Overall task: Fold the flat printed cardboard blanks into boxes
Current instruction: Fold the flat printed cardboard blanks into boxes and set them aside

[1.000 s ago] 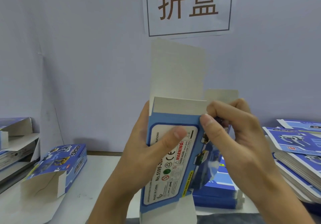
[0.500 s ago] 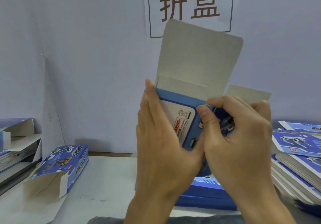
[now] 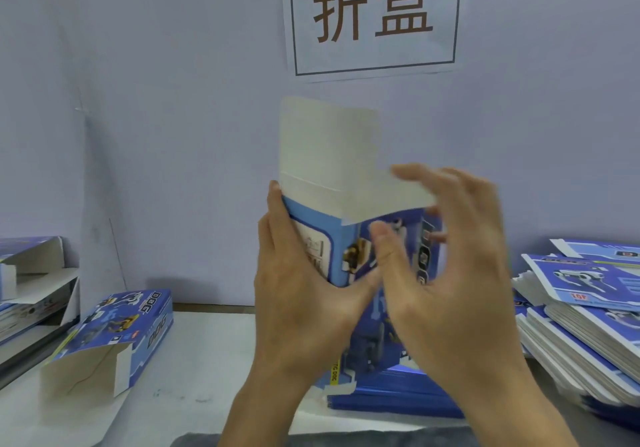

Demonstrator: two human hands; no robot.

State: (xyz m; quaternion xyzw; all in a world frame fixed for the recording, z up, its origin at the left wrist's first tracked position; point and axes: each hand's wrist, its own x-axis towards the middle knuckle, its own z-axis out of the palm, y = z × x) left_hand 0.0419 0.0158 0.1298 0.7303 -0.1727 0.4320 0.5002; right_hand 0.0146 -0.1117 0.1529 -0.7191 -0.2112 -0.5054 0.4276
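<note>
While box [image 3: 349,249] stands upright mid-air above table [image 3: 207,360] | L hand [image 3: 298,294] wraps its side, holding | R hand [image 3: 446,259] fingers loosely spread by top flap [image 3: 384,193], grip unclear | feels light, thin card, creases easy – hold at corners, not panels

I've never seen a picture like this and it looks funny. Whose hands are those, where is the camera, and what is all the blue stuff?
The camera sits on a person's head and looks forward and down, so you see that person's own two hands. The left hand grips a blue printed box that is being folded up from flat card. The right hand has its fingers spread beside the box, near a pale side flap; the tall top flap stands up. On the table, at the left, lies a folded box with one end open. At the right is a stack of flat blanks waiting. The sign on the wall shows two Chinese characters.
</note>
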